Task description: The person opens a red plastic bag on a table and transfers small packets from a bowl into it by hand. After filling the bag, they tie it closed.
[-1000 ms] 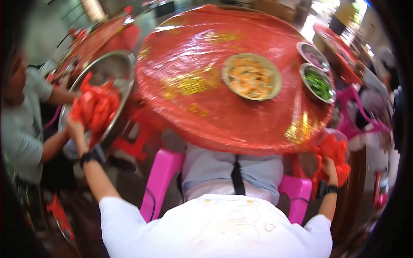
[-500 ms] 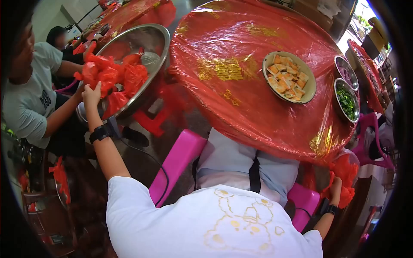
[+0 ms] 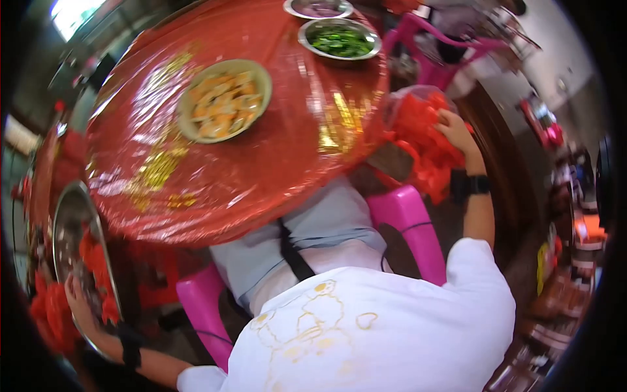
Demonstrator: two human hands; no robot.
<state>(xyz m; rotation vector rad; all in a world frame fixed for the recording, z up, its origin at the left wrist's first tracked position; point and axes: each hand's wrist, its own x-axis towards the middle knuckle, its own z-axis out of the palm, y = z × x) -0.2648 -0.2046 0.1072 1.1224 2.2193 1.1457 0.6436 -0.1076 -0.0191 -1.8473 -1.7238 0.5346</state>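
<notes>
At the right, my right hand (image 3: 457, 132) is closed on a bunch of red plastic bags (image 3: 428, 147), which hangs beside the table's edge. A clear plastic layer shows behind the bunch. On the far left, my left hand (image 3: 80, 306) reaches to the large metal basin (image 3: 112, 287), its fingers stretched out and slightly blurred. More red plastic bags (image 3: 96, 261) lie in the basin near those fingers. Another red bundle (image 3: 55, 313) is just left of the hand, outside the rim.
A round table with a shiny red plastic cover (image 3: 248, 176) stands before me. On it are a bowl of orange-and-white packets (image 3: 225, 104), a bowl of chopped greens (image 3: 339, 42) and a bowl of something purple (image 3: 318, 8). Pink chair arms (image 3: 418, 232) flank me.
My view has swung right. My right hand has risen with the red bags. My left hand has come away from the bundle it was touching, which a person was holding over the basin.
</notes>
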